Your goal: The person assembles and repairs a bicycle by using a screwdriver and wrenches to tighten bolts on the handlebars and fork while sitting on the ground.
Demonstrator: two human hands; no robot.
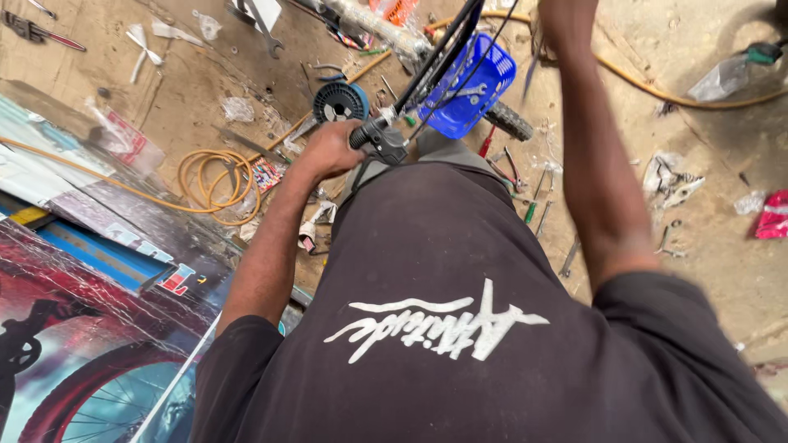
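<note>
Floor: dusty bare ground (706, 271), littered with tools and scraps, seen from above past the person's dark shirt.
Left hand (328, 150): closed around the end of a black handlebar grip (371, 134), fingers wrapped under it.
Right hand (566, 20): raised to the top edge of the view and partly cut off; whether it is open or holding anything cannot be told.
Bicycle: black frame tubes (443, 45) and cables run up and away from the grip, with a knobbly tyre (510, 121) just past them.
Blue basket (472, 86): plastic, sits behind the tubes, a spanner lying in it.
Yellow hose (217, 179): coiled on the ground left of the left forearm, one run leading off toward the top right.
Black spool (341, 102): round, on the ground just beyond the left hand.
Loose tools: screwdrivers and pliers (525, 184) scattered right of the person's body, a spanner (261, 25) near the top.
Left edge: glossy printed cartons (90, 320) lie flat, filling the lower left.
Right edge: crumpled plastic (673, 179), a clear bottle (726, 75) and a red wrapper (773, 215), with open ground between them.
</note>
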